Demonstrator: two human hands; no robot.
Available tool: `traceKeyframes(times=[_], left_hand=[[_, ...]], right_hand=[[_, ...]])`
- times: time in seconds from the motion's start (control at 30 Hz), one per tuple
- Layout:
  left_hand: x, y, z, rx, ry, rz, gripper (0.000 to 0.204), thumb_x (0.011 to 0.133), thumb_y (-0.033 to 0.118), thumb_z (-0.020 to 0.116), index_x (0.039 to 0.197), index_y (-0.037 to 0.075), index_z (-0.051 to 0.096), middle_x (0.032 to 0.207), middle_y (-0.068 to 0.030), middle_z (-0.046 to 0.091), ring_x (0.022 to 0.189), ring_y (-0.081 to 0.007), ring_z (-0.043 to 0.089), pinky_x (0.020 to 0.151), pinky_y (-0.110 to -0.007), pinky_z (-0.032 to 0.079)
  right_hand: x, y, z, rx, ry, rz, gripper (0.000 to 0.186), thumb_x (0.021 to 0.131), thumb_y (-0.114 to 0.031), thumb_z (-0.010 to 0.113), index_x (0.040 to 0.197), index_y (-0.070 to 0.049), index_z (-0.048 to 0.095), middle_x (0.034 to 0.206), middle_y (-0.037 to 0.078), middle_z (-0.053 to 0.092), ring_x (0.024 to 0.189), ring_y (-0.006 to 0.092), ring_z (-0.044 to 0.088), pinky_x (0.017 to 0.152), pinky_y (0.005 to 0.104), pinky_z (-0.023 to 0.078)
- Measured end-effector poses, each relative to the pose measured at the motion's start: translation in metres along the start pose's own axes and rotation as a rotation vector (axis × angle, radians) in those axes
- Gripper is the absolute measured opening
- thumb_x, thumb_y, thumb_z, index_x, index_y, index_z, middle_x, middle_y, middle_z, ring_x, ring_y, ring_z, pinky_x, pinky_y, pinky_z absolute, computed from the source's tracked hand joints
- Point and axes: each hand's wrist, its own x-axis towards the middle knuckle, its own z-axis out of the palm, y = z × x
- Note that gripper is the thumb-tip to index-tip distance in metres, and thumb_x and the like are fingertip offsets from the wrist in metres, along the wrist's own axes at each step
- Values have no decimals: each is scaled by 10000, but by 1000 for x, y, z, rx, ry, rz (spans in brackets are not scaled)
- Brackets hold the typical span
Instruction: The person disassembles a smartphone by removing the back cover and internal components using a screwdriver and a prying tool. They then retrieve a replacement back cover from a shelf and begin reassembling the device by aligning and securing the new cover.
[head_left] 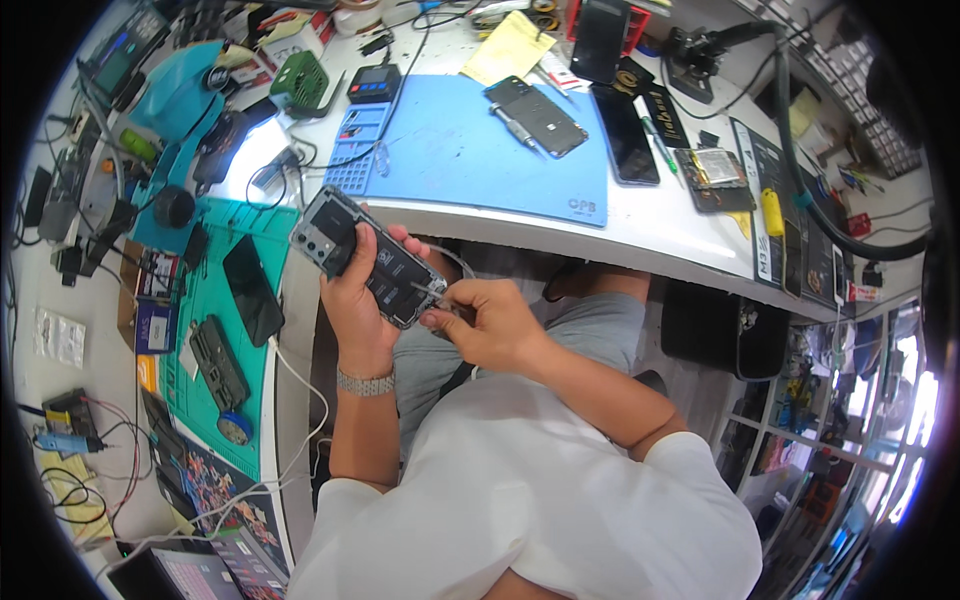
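Black-and-grey, slab-shaped opened smartphone (395, 272) lies in the left hand (355, 305), whose fingers clasp it around the middle; its long axis runs from eleven to five o'clock. Nearest its five-o'clock end is the right hand (490, 320), fingers pinched together at that edge; what they pinch is too small to make out. The phone's underside is hidden. Beyond, between one and two o'clock, a pale-blue rectangular mat (450, 165) covers part of the white bench (680, 230).
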Motion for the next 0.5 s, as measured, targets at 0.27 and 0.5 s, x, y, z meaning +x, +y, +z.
traceKeyframes(times=[0.27,0.5], left_hand=[[51,49,7,-156,15,151,402,1051,246,611,1345,-28,586,1062,-199,711,1005,-307,713,897,-520,604],[104,15,26,-185,-145,-104,481,1014,385,518,1232,-28,637,995,-158,709,973,-313,689,858,-581,543]], right_hand=[[-13,9,-15,-214,-148,75,303,942,-225,793,921,69,722,816,254,717,714,401,679,727,446,550],[30,-10,-47,-139,362,-398,130,1060,-106,639,1008,4,684,1140,121,692,844,189,631,792,292,520]])
